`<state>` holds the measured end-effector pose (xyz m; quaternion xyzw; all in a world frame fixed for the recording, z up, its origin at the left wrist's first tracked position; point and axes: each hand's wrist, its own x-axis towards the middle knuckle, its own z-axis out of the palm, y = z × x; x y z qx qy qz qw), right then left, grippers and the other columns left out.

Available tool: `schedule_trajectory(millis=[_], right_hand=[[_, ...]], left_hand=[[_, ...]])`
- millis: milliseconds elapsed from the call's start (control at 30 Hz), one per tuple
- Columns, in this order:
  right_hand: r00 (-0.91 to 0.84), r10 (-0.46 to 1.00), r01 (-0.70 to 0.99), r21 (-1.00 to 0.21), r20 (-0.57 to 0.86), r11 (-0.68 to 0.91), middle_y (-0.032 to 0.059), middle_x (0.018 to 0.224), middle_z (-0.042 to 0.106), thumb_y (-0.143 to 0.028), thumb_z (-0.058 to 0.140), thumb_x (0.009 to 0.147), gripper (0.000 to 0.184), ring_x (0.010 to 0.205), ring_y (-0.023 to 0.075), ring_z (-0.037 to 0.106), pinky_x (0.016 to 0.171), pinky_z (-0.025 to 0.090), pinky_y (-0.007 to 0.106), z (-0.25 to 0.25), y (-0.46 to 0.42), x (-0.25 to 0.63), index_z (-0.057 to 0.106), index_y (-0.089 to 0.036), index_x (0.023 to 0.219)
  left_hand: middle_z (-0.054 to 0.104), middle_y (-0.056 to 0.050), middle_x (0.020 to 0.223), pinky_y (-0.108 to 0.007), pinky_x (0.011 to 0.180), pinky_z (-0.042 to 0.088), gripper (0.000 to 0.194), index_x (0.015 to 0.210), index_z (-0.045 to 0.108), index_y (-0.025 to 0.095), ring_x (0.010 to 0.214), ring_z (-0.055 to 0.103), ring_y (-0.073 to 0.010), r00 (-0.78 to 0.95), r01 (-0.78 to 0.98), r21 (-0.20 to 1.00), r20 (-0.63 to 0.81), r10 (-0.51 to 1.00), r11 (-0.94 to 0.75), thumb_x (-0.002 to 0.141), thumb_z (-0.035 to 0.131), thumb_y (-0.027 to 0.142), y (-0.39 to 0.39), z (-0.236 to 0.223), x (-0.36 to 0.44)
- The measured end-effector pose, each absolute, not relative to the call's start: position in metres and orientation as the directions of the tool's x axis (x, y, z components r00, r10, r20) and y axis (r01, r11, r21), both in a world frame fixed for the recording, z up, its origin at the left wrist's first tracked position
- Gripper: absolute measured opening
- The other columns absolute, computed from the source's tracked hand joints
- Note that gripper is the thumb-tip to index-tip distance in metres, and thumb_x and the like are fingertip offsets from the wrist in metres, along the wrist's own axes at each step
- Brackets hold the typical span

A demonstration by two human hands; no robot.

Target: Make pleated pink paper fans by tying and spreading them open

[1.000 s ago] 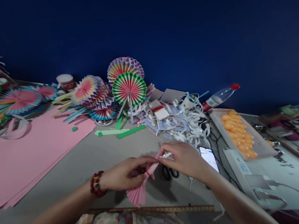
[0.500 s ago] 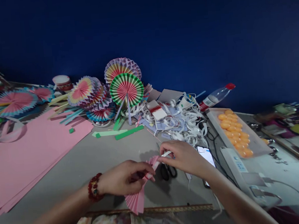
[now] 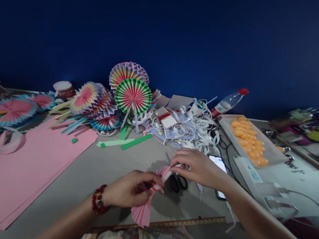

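Note:
My left hand (image 3: 128, 189) is closed around the middle of a pleated pink paper (image 3: 142, 214), pinching it between thumb and fingers. Below the hand its folds spread out like a small fan. A pale band runs along the part above my fingertips. At that upper end my right hand (image 3: 194, 166) is closed in a pinch on a thin white strip, mostly hidden by the fingers. Black-handled scissors (image 3: 175, 184) lie on the table just behind the paper, partly covered by my right hand.
Finished paper fans (image 3: 133, 95) stand at the back, with pink sheets (image 3: 35, 164) stacked left. Curled white strips (image 3: 202, 130) heap behind my right hand. A phone (image 3: 218, 164), a power strip (image 3: 248, 171), a tray of orange pieces (image 3: 272, 152) and a bottle (image 3: 230, 101) are on the right.
The view has shifted slightly. Both hands keep their hold on the pleated paper and strip; the right fingers have shifted slightly at its upper end, and less of the white strip shows.

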<state>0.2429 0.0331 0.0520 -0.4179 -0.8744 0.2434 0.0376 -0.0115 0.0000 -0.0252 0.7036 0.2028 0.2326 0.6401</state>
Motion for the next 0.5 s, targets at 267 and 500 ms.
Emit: schedule_trajectory(millis=[267,500], right_hand=[[-0.649,0.754,0.714,-0.421,-0.097,0.560,0.0040,0.093,0.070,-0.033,0.057,0.097,0.015,0.092,0.0198,0.063,0.078,0.044,0.029,0.049,0.028,0.243,0.067,-0.023,0.097],[-0.603,0.789,0.767,-0.358,-0.119,0.533,0.0060,0.101,0.071,-0.025,0.054,0.096,0.013,0.099,0.0228,0.063,0.084,0.044,0.032,0.043,0.020,0.241,0.065,-0.022,0.104]], left_hand=[[0.071,-0.007,0.106,-0.023,0.073,0.050,0.070,0.155,0.020,0.026,0.081,0.064,-0.0149,0.810,0.051,0.987,0.047,0.585,-0.150,0.092,0.048,0.012,0.003,-0.027,-0.015],[0.074,-0.003,0.100,-0.023,0.067,0.046,0.062,0.146,0.038,0.026,0.076,0.066,-0.0161,0.727,0.299,0.920,-0.047,0.685,-0.255,0.087,0.046,0.007,0.005,-0.025,-0.016]])
